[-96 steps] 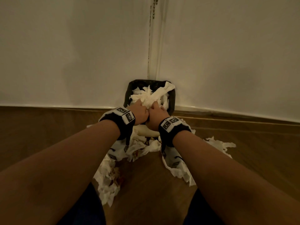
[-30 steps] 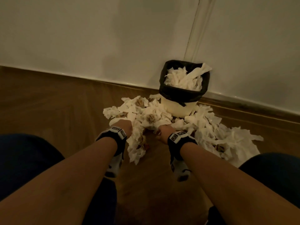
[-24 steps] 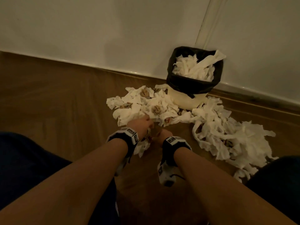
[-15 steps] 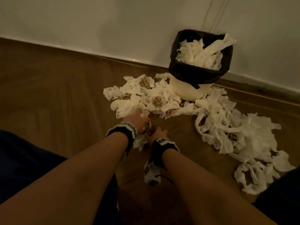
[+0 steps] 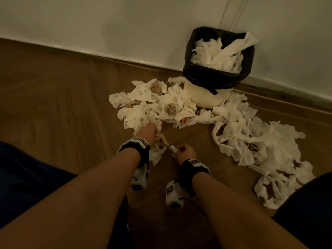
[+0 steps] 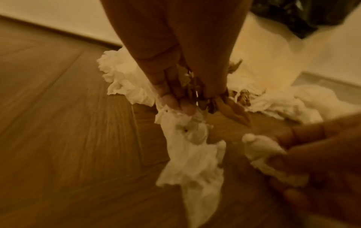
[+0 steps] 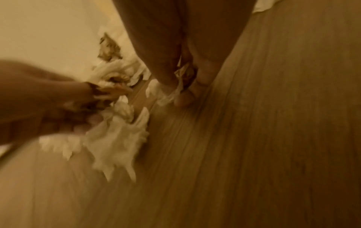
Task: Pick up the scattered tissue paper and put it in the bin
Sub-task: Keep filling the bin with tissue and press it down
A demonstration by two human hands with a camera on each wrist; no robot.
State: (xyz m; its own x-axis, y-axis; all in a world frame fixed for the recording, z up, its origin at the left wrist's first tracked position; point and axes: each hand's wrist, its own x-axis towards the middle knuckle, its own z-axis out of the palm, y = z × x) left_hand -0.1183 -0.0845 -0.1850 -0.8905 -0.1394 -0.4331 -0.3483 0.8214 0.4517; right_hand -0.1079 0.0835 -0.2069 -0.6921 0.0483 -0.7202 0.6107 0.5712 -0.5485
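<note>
White tissue paper [image 5: 154, 105] lies heaped on the wooden floor left of the bin [image 5: 208, 94], and a longer spread of tissue [image 5: 260, 146] trails off to the right. The cream bin has a black liner and is stuffed with tissue [image 5: 215, 54]. My left hand [image 5: 150, 134] grips a hanging wad of tissue [image 6: 191, 154] with brown scraps at the near edge of the left heap. My right hand [image 5: 183, 152] pinches a small white tissue piece [image 6: 261, 148] just right of it. Both wrist views are blurred.
The bin stands against the white wall [image 5: 125, 24] near a corner seam. Bare wooden floor [image 5: 53, 105] stretches to the left and in front. My dark-clothed knees [image 5: 27, 177] frame the lower corners.
Both hands left the bin and came down to the floor. Over the last second they drew together at the near edge of the left heap and closed on tissue.
</note>
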